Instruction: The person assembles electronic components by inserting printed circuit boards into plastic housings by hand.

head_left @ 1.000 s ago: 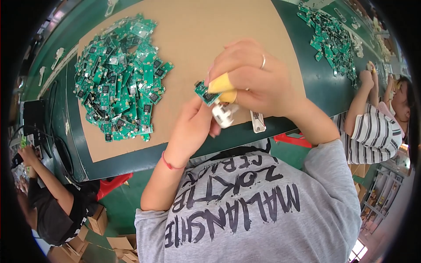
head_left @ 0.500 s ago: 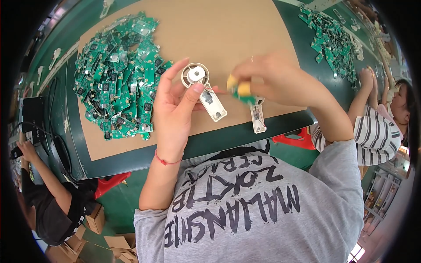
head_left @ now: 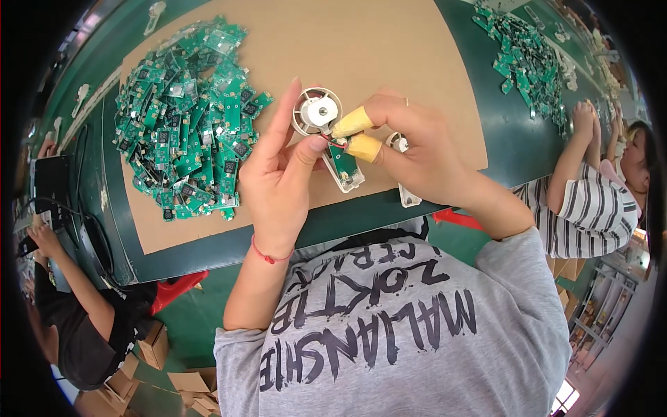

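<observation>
Rising from the lower edge with the palm toward the camera, the left hand (head_left: 281, 177) keeps its fingers stretched up and nearly straight, while the thumb bends across to press a small white round part (head_left: 317, 111) and the white casing with a green board (head_left: 343, 167) against the fingers; so this hand is half open but has hold of the piece. The right hand (head_left: 417, 149) comes in from 3 o'clock, its fingers curled, and two fingertips wear yellow rubber caps (head_left: 356, 133); these two pinch at the thin wires between the round part and the board, touching them. The held piece stays above the brown cardboard sheet (head_left: 389, 48) on the green table (head_left: 517, 135), near its front edge. A big heap of green circuit boards (head_left: 191, 115) lies at 9 o'clock from the hands, well apart, and a second white casing (head_left: 405, 194) lies on the cardboard edge at 5 o'clock, just beside the right hand. Compared with half a second ago, the right hand has moved left and now meets the left hand at the piece, where before it was apart from it, holding a green board alone
</observation>
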`<state>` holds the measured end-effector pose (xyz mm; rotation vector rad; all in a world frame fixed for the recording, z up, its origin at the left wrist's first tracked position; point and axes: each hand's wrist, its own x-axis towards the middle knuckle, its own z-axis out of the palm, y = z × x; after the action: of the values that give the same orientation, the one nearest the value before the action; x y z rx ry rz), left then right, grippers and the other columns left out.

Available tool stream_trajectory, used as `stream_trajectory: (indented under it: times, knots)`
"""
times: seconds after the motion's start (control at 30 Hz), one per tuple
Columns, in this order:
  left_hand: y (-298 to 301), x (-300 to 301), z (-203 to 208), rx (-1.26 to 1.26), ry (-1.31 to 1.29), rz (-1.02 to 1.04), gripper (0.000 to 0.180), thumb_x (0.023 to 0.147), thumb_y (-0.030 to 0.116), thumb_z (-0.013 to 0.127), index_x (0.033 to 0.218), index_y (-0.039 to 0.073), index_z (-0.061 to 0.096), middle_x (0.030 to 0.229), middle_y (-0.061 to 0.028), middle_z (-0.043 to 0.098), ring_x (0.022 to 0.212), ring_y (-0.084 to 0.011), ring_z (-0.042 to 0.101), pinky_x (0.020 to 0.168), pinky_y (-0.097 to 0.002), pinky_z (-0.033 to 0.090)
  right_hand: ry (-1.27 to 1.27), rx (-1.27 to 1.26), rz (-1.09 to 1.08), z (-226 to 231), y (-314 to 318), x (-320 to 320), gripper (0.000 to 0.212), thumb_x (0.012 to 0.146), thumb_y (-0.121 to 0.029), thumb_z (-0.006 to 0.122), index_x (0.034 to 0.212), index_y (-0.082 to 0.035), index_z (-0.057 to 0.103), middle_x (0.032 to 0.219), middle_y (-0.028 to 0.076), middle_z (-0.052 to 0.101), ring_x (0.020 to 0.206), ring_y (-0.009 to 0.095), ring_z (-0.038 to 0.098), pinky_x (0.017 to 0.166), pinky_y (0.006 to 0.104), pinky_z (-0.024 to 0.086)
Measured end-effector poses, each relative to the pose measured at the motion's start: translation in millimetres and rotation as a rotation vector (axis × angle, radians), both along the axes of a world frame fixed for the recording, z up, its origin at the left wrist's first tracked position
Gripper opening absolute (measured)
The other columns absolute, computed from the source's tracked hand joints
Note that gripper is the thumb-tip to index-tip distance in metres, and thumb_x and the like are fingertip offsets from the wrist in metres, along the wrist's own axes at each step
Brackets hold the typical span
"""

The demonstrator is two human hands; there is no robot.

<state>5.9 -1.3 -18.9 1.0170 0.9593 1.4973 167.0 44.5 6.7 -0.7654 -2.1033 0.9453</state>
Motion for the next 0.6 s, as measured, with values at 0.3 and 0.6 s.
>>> stream_trajectory:
  times: [0.3,0.6]
  knots:
    - [1,1,-1,-0.04,0.01,0.074,0.047,0.086,0.0,0.057,0.131,0.002,0.042,0.112,-0.0064,0.058,0.089,-0.0073,0.056,0.067,-0.0188,0.049,-0.035,0.136,-0.017,-10,2,-1,0.021,0.074,0.002,0.065,0.095,-0.003,0.062,0.084,0.005,0.059,0.077,0.018,0.055,0.064,0.0268,0.043]
    - [0,5,3,-0.074,-0.072,0.079,0.045,0.087,0.003,0.056,0.13,0.002,0.042,0.105,-0.0048,0.06,0.081,-0.006,0.056,0.067,-0.0183,0.049,0.02,0.067,-0.09,-17,-5,-6,0.022,0.072,0.001,0.064,0.091,-0.002,0.055,0.09,0.008,0.053,0.079,0.02,0.057,0.065,0.0303,0.048]
